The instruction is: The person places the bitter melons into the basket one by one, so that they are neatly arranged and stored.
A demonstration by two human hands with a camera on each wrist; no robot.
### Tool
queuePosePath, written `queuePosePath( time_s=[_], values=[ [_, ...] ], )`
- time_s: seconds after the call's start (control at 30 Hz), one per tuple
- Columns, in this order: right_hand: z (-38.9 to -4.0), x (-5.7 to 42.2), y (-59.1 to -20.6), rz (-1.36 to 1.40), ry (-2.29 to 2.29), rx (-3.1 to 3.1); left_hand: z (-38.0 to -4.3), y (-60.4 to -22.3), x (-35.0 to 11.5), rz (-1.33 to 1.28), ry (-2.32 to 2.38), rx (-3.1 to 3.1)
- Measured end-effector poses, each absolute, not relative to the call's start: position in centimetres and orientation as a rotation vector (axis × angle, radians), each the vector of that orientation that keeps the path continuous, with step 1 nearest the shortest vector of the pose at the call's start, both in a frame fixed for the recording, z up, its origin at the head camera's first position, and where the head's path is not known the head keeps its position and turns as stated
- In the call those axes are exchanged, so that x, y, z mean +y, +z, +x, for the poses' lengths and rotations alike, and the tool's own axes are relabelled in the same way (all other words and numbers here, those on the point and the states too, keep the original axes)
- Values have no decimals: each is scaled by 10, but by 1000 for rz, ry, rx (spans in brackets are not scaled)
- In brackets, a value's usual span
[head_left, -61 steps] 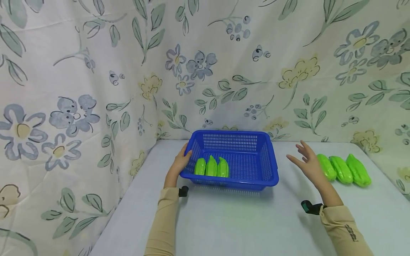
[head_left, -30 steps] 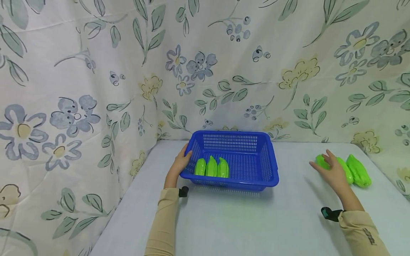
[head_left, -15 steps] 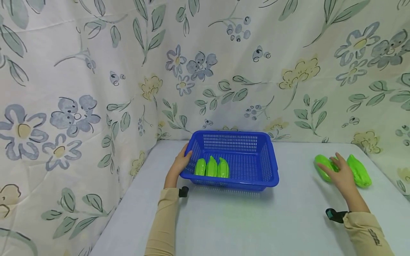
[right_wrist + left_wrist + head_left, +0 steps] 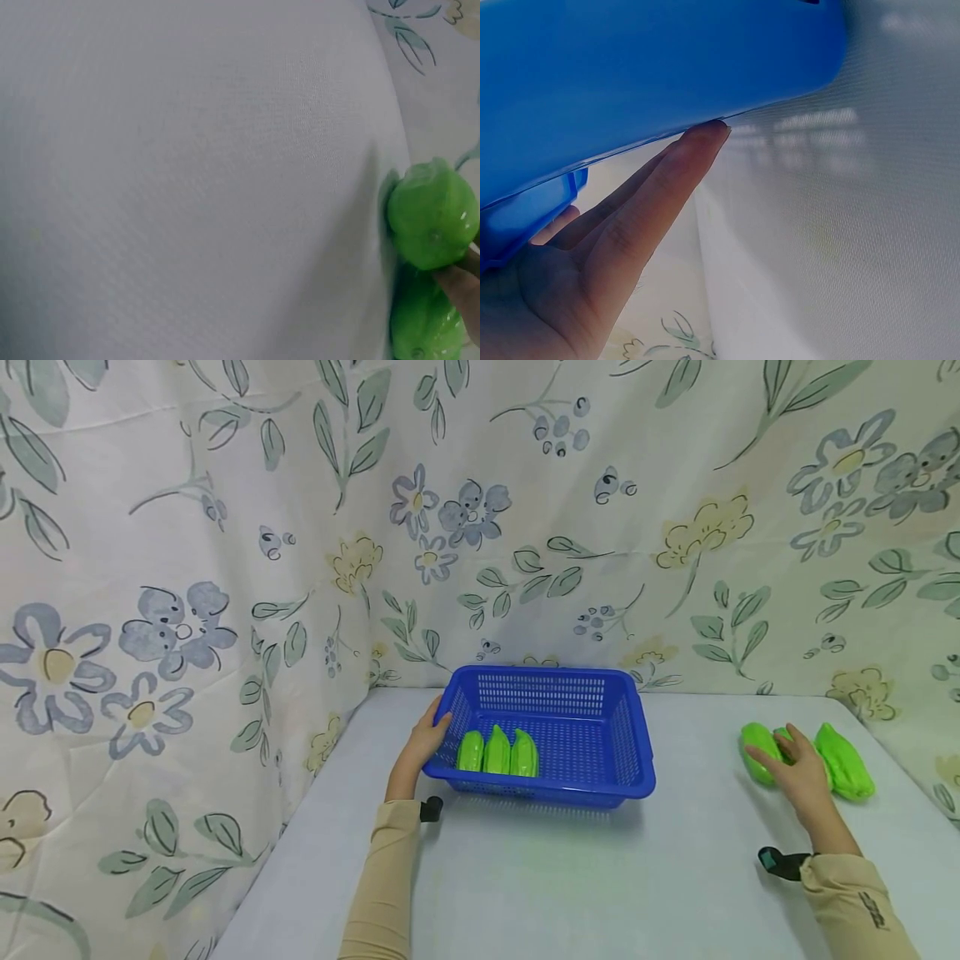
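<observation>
In the head view, grips a blue perforated plastic basket (image 4: 573,745) at centre by its left rim with left hand (image 4: 422,745); at right, holds right hand (image 4: 801,778), thumb and fingers apart, over the left and middle of three glossy, bright-green, ridged, plump vegetable-like pieces (image 4: 846,766). Cannot tell whether pinching. Probably light and firm but slick: best taken across the waist. In the left wrist view, presses a straight finger against the basket's edge, upper left. In the right wrist view, shows fingertips at the seam between two touching pieces, lower right; leaves open white tabletop (image 4: 195,180) leftward, with flower-printed cloth (image 4: 439,82) bordering upper right.
</observation>
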State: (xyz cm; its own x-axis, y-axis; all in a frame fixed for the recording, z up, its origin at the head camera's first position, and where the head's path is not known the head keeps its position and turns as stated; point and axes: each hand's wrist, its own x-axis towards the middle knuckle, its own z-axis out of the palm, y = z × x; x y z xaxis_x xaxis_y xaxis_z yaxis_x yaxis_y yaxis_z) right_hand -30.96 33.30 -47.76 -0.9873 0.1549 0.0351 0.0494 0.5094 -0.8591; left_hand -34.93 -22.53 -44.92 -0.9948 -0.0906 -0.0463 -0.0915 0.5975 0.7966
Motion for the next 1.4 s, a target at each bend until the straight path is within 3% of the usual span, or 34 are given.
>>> queuePosePath(
  time_s=[1.4],
  values=[
    [-316, 323, -489, -145, 1389, -2683, -350, -449, -227, -140, 1401, 2804]
  ],
)
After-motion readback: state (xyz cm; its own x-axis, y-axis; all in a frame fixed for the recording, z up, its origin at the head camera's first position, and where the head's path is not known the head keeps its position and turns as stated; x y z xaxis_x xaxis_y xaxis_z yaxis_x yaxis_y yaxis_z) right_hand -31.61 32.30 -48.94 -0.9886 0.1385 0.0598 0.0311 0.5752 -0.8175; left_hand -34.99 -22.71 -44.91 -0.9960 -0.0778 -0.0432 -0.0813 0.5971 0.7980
